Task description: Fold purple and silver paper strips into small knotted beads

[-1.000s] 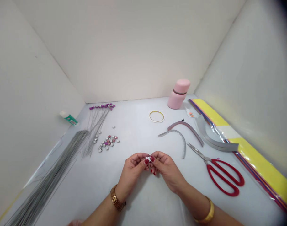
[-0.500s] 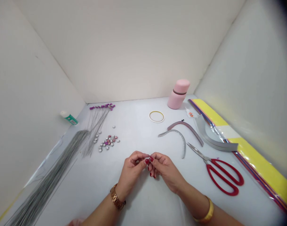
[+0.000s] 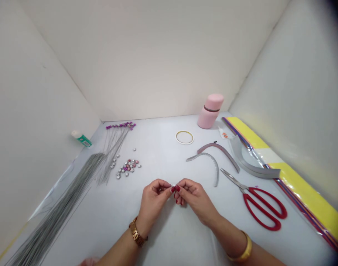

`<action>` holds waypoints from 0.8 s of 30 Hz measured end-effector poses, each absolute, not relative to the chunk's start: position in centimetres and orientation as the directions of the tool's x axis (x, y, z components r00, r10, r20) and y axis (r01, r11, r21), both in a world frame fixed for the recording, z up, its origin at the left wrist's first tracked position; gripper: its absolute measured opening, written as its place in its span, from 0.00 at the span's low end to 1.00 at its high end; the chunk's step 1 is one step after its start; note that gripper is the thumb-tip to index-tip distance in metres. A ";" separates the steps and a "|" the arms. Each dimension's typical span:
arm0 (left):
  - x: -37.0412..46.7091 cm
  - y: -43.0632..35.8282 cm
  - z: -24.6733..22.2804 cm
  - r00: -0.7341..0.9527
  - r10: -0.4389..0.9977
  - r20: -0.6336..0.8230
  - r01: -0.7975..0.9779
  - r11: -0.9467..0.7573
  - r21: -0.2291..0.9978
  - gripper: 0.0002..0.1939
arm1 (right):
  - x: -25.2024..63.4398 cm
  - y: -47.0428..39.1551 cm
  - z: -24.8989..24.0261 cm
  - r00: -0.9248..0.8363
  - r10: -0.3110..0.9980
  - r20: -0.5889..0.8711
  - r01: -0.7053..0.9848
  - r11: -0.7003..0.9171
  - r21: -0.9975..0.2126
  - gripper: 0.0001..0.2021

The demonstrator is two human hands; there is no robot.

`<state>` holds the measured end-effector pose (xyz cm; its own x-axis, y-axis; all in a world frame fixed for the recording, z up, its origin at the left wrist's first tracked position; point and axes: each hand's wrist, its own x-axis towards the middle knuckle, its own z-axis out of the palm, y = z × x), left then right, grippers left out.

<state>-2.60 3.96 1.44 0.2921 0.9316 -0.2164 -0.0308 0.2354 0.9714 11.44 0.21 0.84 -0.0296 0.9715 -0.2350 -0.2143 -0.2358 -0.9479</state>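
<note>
My left hand (image 3: pixel 154 197) and my right hand (image 3: pixel 195 199) meet at the fingertips above the near middle of the table. Thumbs and forefingers of both pinch a tiny silver-white paper star (image 3: pixel 174 185), mostly covered by the fingers. To the left of my hands lies a loose pile of small folded paper stars (image 3: pixel 128 167) in silver, pink and purple. Beyond it, purple stars (image 3: pixel 120 126) sit on the ends of thin wires. Right of my hands, a curved silver paper strip (image 3: pixel 210 158) rests on the table.
A bundle of grey wires (image 3: pixel 66 207) runs along the left. Red-handled scissors (image 3: pixel 243 188), a pinkish strip (image 3: pixel 224 153), a wide grey strip (image 3: pixel 249 168) and yellow paper packs (image 3: pixel 299 184) lie right. Behind are a tape roll (image 3: pixel 184 143), pink bottle (image 3: pixel 209 116) and glue stick (image 3: pixel 84 140).
My fingertips have shifted slightly around the star, and a bit more of its pale surface shows between them. My left hand has moved a little left. The things on the table are unchanged.
</note>
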 end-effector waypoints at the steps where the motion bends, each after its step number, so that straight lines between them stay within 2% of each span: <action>1: -2.6 4.0 1.4 0.300 0.929 -0.218 -0.029 0.237 0.971 0.05 | 11.4 0.2 0.9 -0.033 0.971 -0.237 -0.210 -0.238 -0.948 0.14; 9: -2.3 3.7 1.1 0.419 0.884 -0.208 -0.066 0.259 0.964 0.05 | 11.2 0.1 1.2 -0.146 0.948 -0.284 -0.193 -0.309 -0.931 0.19; 24: -2.5 4.2 2.2 0.691 0.694 -0.202 -0.180 0.436 0.882 0.09 | 11.3 0.0 0.9 -0.232 0.915 -0.331 -0.172 -0.373 -0.912 0.12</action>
<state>-2.55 4.19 2.16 0.6911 0.6939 -0.2022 -0.1797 0.4360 0.8818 11.28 0.04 0.94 -0.2322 0.9147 -0.3308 -0.1720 -0.3733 -0.9116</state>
